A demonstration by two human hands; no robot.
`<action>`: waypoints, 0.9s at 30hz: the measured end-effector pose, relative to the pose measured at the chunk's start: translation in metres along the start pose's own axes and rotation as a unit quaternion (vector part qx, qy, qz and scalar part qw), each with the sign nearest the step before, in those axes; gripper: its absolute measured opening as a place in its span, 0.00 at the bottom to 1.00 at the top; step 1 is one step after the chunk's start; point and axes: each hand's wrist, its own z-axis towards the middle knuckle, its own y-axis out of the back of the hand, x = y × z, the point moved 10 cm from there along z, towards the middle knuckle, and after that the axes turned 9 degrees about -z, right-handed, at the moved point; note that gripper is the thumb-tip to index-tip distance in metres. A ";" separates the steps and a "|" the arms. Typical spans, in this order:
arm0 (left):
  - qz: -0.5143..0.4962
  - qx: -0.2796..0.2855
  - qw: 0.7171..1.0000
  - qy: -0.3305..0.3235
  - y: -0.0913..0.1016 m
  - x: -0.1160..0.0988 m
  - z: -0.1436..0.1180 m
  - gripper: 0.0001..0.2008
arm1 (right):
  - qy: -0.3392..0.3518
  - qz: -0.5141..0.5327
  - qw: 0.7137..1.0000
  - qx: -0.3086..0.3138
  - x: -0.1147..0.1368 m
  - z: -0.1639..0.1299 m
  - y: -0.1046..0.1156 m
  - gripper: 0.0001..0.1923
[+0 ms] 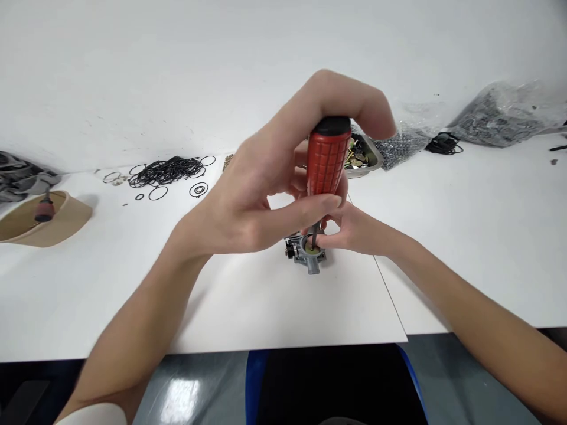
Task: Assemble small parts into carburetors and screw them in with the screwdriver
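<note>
In the head view my left hand (266, 183) is closed around a screwdriver (328, 156) with a red grooved handle and a black cap. Its index finger arches over the cap while the thumb presses the handle's side. The shaft points down into the round bore of a small grey metal carburetor (313, 265), where a brass-coloured disc (312, 248) shows. From the right, my right hand (349, 230) grips the carburetor at the table, thumb at the bore's rim. My left hand and the screwdriver partly hide its other fingers.
Black rubber rings (170, 172) lie in a pile at the back left. A tan container (71, 221) holds another screwdriver (45, 209). Behind my hands are a metal tray (375, 154) of small parts and plastic bags (498, 118) of parts. A blue-edged black chair (328, 383) stands at the table's front.
</note>
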 end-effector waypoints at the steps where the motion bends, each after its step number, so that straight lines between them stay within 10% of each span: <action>1: 0.011 0.004 1.000 -0.015 -0.001 -0.006 0.001 0.22 | -0.002 0.000 1.000 -0.002 0.000 0.000 0.001 0.07; 9: 0.003 -0.130 0.988 -0.079 0.015 -0.029 -0.005 0.15 | 0.011 0.005 1.000 0.015 0.002 0.000 -0.001 0.07; 16: -0.004 -0.044 0.999 0.008 0.002 -0.027 -0.001 0.24 | 0.019 0.013 1.000 0.022 0.001 0.001 -0.003 0.07; 22: -0.005 -0.084 0.990 -0.111 0.007 -0.038 -0.002 0.17 | 0.019 0.008 1.000 0.012 0.000 0.001 -0.001 0.07; 27: -0.023 -0.098 0.993 -0.068 0.009 -0.026 -0.004 0.12 | 0.021 0.015 0.999 0.020 0.000 0.002 -0.003 0.07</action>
